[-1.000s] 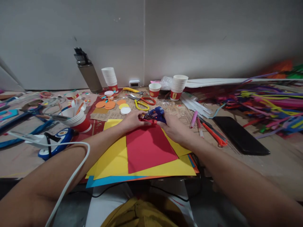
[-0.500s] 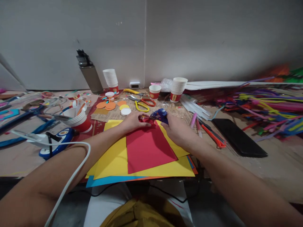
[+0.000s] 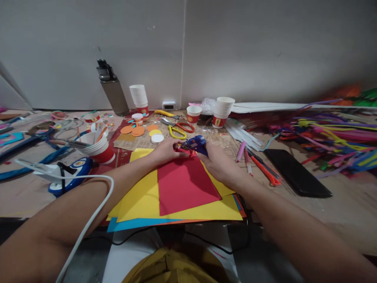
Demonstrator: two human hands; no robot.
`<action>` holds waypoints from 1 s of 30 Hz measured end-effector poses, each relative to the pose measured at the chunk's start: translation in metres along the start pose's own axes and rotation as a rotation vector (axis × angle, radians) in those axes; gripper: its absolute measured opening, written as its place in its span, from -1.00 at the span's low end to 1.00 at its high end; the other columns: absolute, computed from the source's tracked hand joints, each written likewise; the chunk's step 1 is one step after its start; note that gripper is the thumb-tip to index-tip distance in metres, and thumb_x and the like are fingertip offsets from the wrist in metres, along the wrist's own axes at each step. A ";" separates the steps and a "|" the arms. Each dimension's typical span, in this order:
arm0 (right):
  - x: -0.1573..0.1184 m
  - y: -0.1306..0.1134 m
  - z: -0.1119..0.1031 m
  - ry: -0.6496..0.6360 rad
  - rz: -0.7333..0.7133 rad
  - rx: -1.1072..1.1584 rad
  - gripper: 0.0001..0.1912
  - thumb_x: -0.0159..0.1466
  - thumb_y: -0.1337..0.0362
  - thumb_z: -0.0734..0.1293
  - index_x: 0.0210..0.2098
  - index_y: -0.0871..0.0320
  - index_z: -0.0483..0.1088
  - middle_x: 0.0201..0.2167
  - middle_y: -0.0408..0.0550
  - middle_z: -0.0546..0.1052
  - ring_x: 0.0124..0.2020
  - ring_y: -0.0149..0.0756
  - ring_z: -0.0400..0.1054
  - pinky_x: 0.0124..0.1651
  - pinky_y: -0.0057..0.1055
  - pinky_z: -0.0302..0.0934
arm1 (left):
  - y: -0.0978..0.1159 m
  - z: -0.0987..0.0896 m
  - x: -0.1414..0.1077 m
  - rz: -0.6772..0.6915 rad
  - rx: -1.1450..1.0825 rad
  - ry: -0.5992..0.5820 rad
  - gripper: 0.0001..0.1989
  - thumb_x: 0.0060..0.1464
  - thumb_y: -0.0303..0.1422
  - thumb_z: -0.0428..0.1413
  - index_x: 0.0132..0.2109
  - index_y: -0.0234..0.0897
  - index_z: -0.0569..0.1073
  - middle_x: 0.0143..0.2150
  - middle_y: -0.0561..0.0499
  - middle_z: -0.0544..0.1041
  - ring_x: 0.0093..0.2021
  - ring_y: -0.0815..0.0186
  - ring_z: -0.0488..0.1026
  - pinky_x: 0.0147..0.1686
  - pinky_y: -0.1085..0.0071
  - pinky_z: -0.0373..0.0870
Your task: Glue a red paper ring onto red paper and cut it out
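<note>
My right hand is wrapped round a blue glue gun, whose nozzle points left toward my left hand. My left hand is closed, thumb against fingers, at the far edge of a red paper sheet. A small red piece shows by its fingertips, under the nozzle; I cannot make out exactly what the fingers pinch. Beneath the red sheet lie yellow sheets, with a blue sheet sticking out at the near edge.
Beyond my hands lie scissors, pliers, orange paper discs and stacked paper cups. Rightward are a utility knife, a black phone and pipe cleaners. A white cable crosses my left forearm.
The glue gun has shifted slightly left and its nozzle sits closer over the small red piece by my left fingers. The paper sheets stay where they were.
</note>
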State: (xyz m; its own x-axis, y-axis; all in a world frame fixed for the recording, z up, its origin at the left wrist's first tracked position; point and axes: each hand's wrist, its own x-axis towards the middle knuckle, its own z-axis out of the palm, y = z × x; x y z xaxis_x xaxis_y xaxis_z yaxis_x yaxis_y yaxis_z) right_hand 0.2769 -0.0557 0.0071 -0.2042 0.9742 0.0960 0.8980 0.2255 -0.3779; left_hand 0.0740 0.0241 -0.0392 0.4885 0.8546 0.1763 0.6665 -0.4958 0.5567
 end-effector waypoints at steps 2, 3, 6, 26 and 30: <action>0.001 0.001 -0.001 0.003 0.003 0.016 -0.74 0.36 0.23 0.19 -0.03 0.22 0.31 -0.12 0.19 0.54 -0.15 -0.09 0.43 -0.25 -0.35 0.17 | 0.000 0.000 0.000 -0.001 -0.011 -0.005 -0.41 -0.07 0.05 0.23 0.03 -0.22 0.55 -0.26 -0.02 0.53 -0.27 0.24 0.39 -0.29 0.37 0.26; 0.002 0.002 -0.001 0.004 0.007 0.018 -0.74 0.36 0.23 0.19 -0.03 0.22 0.31 -0.12 0.19 0.54 -0.14 -0.08 0.43 -0.25 -0.35 0.17 | 0.001 0.000 -0.001 -0.004 -0.019 -0.006 -0.41 -0.07 0.04 0.23 0.04 -0.21 0.54 -0.24 -0.03 0.54 -0.27 0.24 0.40 -0.28 0.37 0.27; 0.003 0.005 -0.003 0.004 0.032 0.000 -0.73 0.35 0.23 0.20 -0.02 0.23 0.31 -0.11 0.19 0.54 -0.13 -0.06 0.43 -0.25 -0.34 0.17 | 0.002 -0.001 -0.001 -0.008 -0.038 -0.010 -0.40 -0.06 0.02 0.24 0.07 -0.22 0.53 -0.16 -0.06 0.56 -0.23 0.25 0.42 -0.24 0.36 0.29; 0.001 0.004 0.003 -0.029 -0.038 0.165 -0.75 0.34 0.24 0.22 -0.03 0.21 0.30 -0.12 0.14 0.54 -0.14 -0.13 0.41 -0.16 -0.32 0.21 | 0.005 -0.002 0.000 -0.008 -0.046 0.003 -0.48 -0.10 0.01 0.27 -0.07 -0.24 0.57 -0.20 -0.04 0.56 -0.24 0.23 0.42 -0.29 0.37 0.26; 0.005 0.009 0.006 -0.016 -0.012 0.180 -0.75 0.34 0.22 0.22 -0.05 0.21 0.32 -0.14 0.13 0.55 -0.16 -0.15 0.42 -0.18 -0.34 0.22 | 0.004 -0.001 -0.002 -0.016 -0.067 0.011 -0.46 -0.11 -0.01 0.27 -0.03 -0.23 0.55 -0.18 -0.04 0.55 -0.25 0.23 0.41 -0.28 0.36 0.28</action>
State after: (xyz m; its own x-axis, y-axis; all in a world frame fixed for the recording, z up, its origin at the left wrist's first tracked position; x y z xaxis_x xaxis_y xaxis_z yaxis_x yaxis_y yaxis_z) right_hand 0.2813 -0.0490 -0.0012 -0.2217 0.9712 0.0876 0.8116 0.2335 -0.5356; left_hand 0.0757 0.0207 -0.0364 0.4713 0.8643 0.1755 0.6348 -0.4706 0.6128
